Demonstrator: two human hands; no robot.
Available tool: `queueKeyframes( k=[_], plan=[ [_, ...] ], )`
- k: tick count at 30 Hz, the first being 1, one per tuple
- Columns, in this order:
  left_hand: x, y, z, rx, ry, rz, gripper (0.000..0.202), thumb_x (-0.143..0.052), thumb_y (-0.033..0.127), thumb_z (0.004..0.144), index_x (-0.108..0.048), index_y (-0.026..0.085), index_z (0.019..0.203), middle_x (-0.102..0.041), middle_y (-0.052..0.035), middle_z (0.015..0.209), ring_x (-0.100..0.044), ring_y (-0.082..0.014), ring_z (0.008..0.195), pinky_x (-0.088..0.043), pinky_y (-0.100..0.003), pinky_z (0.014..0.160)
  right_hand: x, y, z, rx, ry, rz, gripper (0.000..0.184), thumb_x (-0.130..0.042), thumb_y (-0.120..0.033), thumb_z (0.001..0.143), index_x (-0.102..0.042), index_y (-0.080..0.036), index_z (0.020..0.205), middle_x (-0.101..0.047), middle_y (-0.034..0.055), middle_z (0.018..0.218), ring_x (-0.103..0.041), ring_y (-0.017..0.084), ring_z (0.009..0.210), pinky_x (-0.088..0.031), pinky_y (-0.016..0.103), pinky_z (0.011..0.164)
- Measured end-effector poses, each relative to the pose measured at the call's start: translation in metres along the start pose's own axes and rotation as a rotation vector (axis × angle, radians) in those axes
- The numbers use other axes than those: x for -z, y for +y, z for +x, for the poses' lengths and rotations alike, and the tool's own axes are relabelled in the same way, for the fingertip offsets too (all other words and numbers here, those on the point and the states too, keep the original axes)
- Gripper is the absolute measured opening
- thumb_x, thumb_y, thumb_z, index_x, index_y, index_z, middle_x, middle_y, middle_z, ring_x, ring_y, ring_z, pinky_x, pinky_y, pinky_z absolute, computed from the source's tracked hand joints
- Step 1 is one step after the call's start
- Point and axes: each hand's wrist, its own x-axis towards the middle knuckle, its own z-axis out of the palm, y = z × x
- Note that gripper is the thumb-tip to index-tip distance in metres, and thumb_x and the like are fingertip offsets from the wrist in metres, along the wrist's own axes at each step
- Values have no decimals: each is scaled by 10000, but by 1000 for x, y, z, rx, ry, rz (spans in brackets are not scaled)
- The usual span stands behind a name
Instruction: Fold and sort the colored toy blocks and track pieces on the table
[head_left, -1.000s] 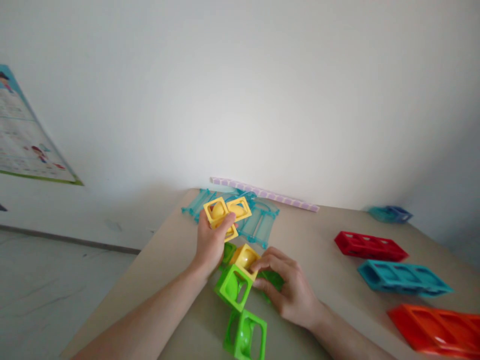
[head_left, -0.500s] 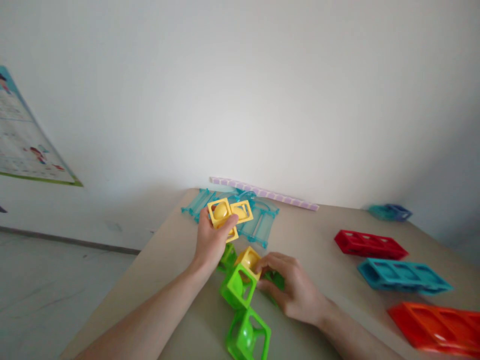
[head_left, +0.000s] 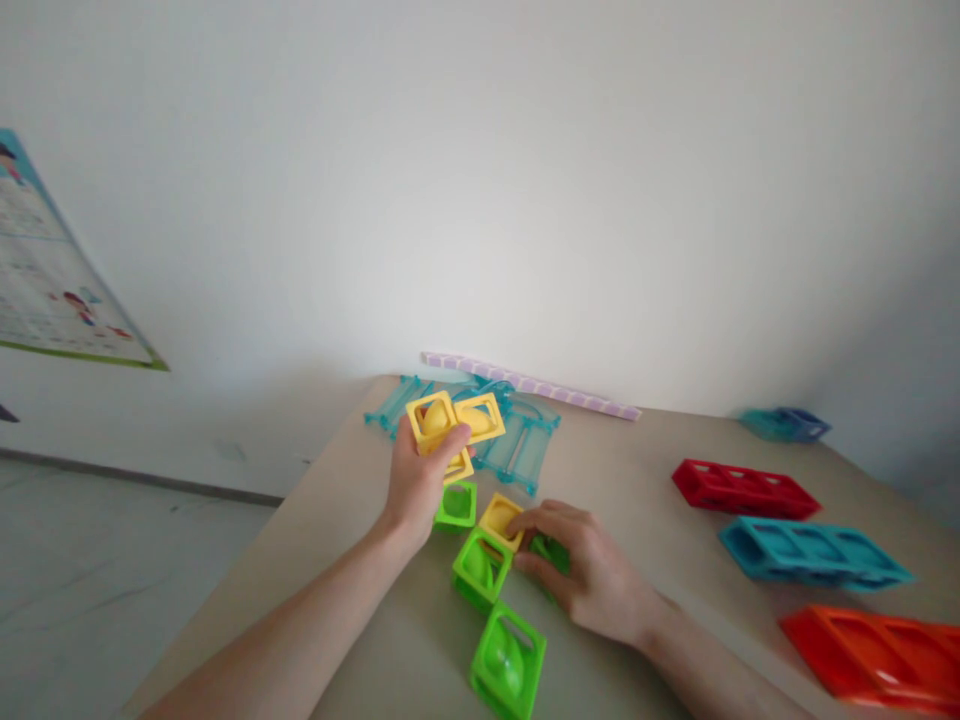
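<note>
Fingers of the left hand [head_left: 415,484] still clench the raised yellow cubes [head_left: 452,425]; the right hand [head_left: 586,572] has pressed its yellow cube [head_left: 501,520] lower, grasped among green cubes [head_left: 480,568] on the table [head_left: 660,540].

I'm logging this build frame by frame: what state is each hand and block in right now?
left hand: raised, gripping the yellow block cluster
right hand: on the table, fingers on the yellow cube
green cubes: lying on the table by the hands
red block, blue block, orange block: lying flat, untouched
clear teal track pieces: flat, behind the cluster
</note>
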Motion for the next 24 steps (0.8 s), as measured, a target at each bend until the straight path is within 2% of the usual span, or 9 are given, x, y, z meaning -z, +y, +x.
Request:
queueKeyframes(
  k=[3, 5, 8, 12, 17, 19, 24],
  plan=[
    [1, 11, -1, -25, -120, -114, 390, -760, 296, 690, -537, 210, 998, -664, 6, 859, -663, -148, 650, -535, -263, 595, 1, -1, 0, 5, -8, -4, 148, -573, -227, 871, -621, -202, 1009, -650, 51, 900, -584, 183, 829, -435, 303, 757],
    [5, 18, -2, 27, -258, -163, 355, -755, 265, 688, -554, 210, 976, -665, 9, 831, -661, -150, 659, -538, -271, 614, 1, -1, 0, -1, -4, -15, 132, -574, -225, 867, -618, -198, 988, -647, 50, 889, -580, 186, 828, -432, 304, 751],
    [17, 25, 0, 219, -548, -225, 345, -770, 288, 648, -608, 185, 935, -675, -18, 778, -663, -171, 652, -537, -276, 606, 1, -1, 0, -5, -5, -28, 105, -573, -221, 864, -611, -195, 958, -643, 43, 863, -573, 185, 814, -426, 300, 734],
    [34, 27, 2, 527, -901, -193, 497, -850, 353, 489, -670, 176, 916, -699, -56, 784, -660, -193, 641, -529, -270, 577, 1, -1, 1, 6, -18, -16, 94, -563, -193, 858, -604, -189, 943, -640, 40, 855, -571, 179, 799, -421, 290, 718],
    [32, 28, 1, 719, -1278, -5, 566, -847, 264, 484, -658, 158, 1007, -679, -47, 813, -606, -137, 624, -513, -221, 589, 2, 0, 2, 37, -21, -12, 112, -559, -125, 824, -600, -187, 908, -635, 41, 858, -571, 175, 804, -418, 282, 722],
    [28, 30, 1, 737, -1332, 46, 550, -831, 235, 495, -651, 145, 1007, -669, -39, 806, -591, -126, 625, -511, -208, 591, 1, 0, 2, 48, -13, 2, 129, -560, -110, 815, -604, -185, 910, -640, 42, 864, -573, 171, 805, -419, 278, 725],
    [27, 32, 2, 711, -1358, 58, 500, -821, 209, 496, -641, 154, 958, -649, -14, 789, -568, -101, 610, -506, -177, 570, -1, 0, 3, 35, 10, 49, 109, -576, -123, 811, -622, -180, 891, -651, 31, 823, -574, 155, 760, -421, 262, 696]
  ],
)
